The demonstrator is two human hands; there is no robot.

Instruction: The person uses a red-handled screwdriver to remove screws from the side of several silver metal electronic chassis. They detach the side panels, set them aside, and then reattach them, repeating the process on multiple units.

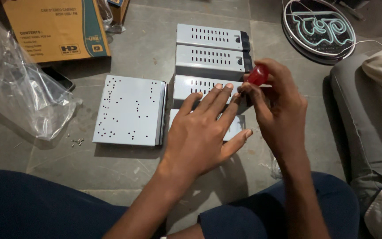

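Several grey metal boxes with vent slots lie in a column on the floor, the farthest (211, 36) at the top, another (211, 59) below it. My left hand (205, 130) lies flat, fingers spread, on the two nearest boxes (191, 86). My right hand (277, 108) grips a screwdriver with a red handle (258, 75), its tip hidden at the right end of the third box. A flat grey metal cover (130, 110) with small holes lies to the left of the boxes.
A cardboard carton (56, 28) stands at the back left, with a crumpled clear plastic bag (18, 84) beside it. Small screws (77, 141) lie by the cover. A round neon sign (319, 27) is at the back right. Another person's grey-clad leg (368, 119) is on the right.
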